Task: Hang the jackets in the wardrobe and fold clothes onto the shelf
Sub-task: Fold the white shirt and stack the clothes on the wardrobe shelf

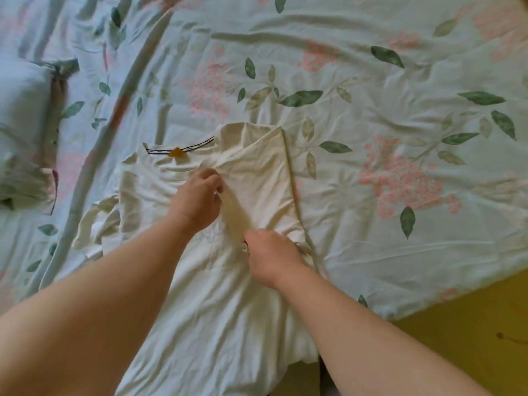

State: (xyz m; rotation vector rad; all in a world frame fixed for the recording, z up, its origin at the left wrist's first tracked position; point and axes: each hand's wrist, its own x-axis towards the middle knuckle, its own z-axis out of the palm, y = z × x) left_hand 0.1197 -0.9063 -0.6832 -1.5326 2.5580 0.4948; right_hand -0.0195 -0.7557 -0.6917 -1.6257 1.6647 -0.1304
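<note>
1. Head view: the cream T-shirt [217,310] lies flat on the bed's floral sheet [371,81]. Its collar and neck label [175,152] are at the far end and its hem is nearest me, hanging off the bed edge.
2. The shirt's long axis runs away from me, from hem to collar, leaning a little left at the top.
3. My left hand [197,195] is on the chest just below the collar. Its fingers [213,180] are curled and pinch the inner edge of the folded panel [257,167].
4. My right hand [271,258] is nearer me on the same panel, knuckles up, with its fingers curled into the bunched cloth at the panel's lower end.
5. The panel is the shirt's right side, laid over toward the middle. It lies to the right of both hands, with its crease parallel to the long axis.
6. The loose sleeve [97,221] sprawls crumpled at the shirt's left edge, well left of my left hand and farther still from my right.
7. My guess is that the matching fold comes from that side, so the left hand is the nearer one to reach for it.
8. A pillow [23,110] lies at the far left and yellow floor [471,324] shows at the lower right.
</note>
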